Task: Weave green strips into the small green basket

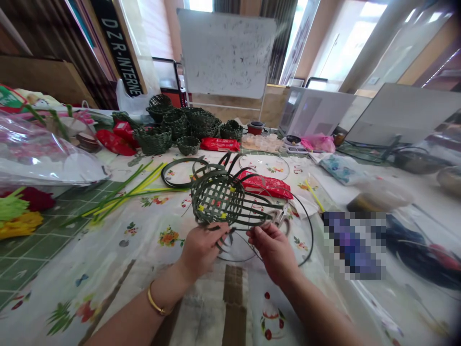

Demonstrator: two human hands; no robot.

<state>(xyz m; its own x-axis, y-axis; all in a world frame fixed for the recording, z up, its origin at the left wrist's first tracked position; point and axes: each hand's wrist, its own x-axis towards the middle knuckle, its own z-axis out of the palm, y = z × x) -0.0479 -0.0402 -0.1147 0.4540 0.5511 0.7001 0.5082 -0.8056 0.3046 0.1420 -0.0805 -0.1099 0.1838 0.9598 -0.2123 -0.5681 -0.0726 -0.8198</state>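
A partly woven dark green basket [217, 198] is held on its side over the table, its open lattice base facing me and long loose strips fanning out to the right and upward. My left hand [204, 249] is closed on its lower rim. My right hand [272, 248] pinches a thin dark green weaving strip [240, 229] that runs across from the rim. A long end of strip loops round to the right. Scissors [284, 221] lie just behind my right hand, partly hidden by the strips and fingers.
Finished green baskets [194, 122] are stacked at the back. Coiled strips [172, 179] and yellow-green stems [124, 197] lie left of the work. A red packet [266, 186] lies behind it. Clear plastic wrapping [46, 149] fills the far left; a whiteboard [226, 53] stands beyond the table.
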